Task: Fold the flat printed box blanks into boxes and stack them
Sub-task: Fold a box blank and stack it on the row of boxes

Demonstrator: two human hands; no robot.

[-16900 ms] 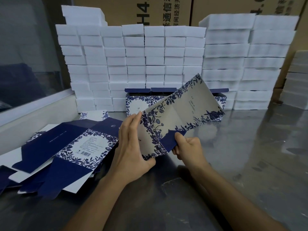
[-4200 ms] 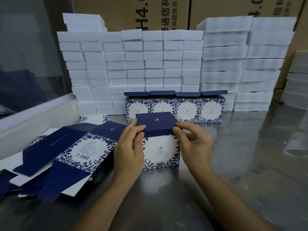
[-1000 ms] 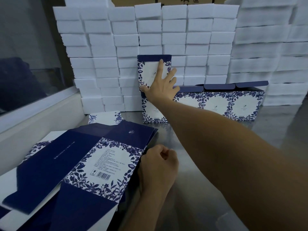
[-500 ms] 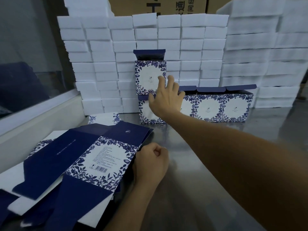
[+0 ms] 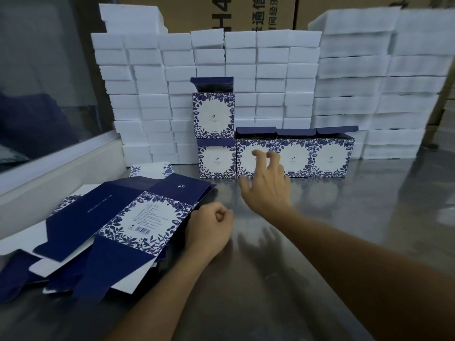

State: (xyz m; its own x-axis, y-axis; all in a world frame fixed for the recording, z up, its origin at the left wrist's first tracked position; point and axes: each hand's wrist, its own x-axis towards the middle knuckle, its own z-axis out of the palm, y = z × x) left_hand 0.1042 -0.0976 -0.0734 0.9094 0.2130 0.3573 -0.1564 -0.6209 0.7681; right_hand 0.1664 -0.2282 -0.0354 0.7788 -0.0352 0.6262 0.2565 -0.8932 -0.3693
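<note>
Box blanks (image 5: pixel 118 227) lie beside left hand (image 5: pixel 209 230).

Dim bluish light, soft sheen on metal table (image 5: pixel 320 205) (wide-angle bowing), motion-blurred fingers (image 5: pixel 258 153)

Right hand (image 5: pixel 267 190) hangs open before stacked boxes (image 5: pixel 213 115); left hand (image 5: pixel 209 228) fisted

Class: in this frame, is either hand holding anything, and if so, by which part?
Nothing is held. The right hand hangs free above the table; the left hand is a fist beside the flat blanks.
</note>
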